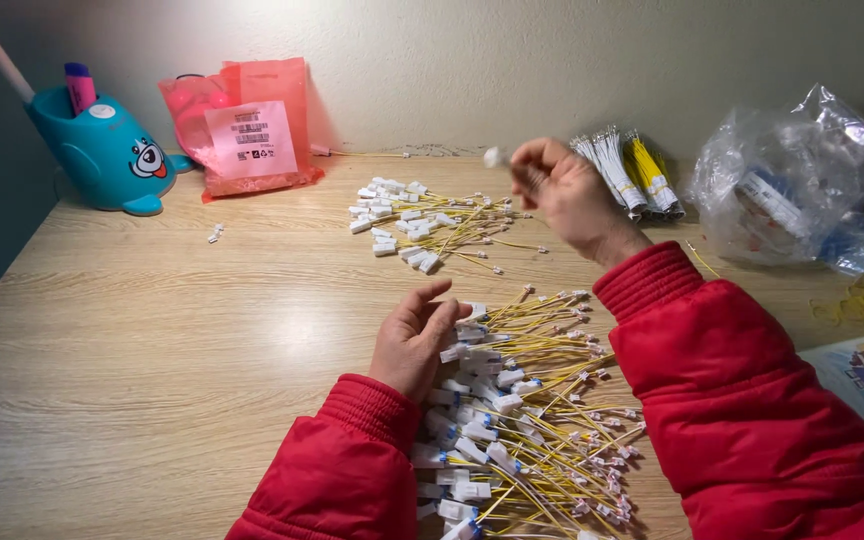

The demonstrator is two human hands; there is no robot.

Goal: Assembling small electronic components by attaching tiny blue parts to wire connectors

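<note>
Yellow wires with white connectors are heaped up in a big pile [522, 420] right at the near edge of the bench [172, 350], between two red puffy sleeves. The left hand [414, 340] rests at the pile's left side, fingers loosely spread and touching the top connectors, not gripping anything that I can see. A bit further out, the right hand [572, 195] is lifted over the bench and motion-blurred, fingers pinched narrow on what looks like a single white connector piece [495, 156], its wire too blurred to make out. Just left of that hand sits a smaller second heap [422, 222] of the same wired connectors, with one stray white bit [215, 234] lying well off to the left. Behind the right hand are bundled wires [627, 170], white and yellow. Back by the wall: a teal whale-shaped pen holder [107, 150], a pink plastic bag [247, 125], and a crumpled clear bag [812, 180] on the right.
</note>
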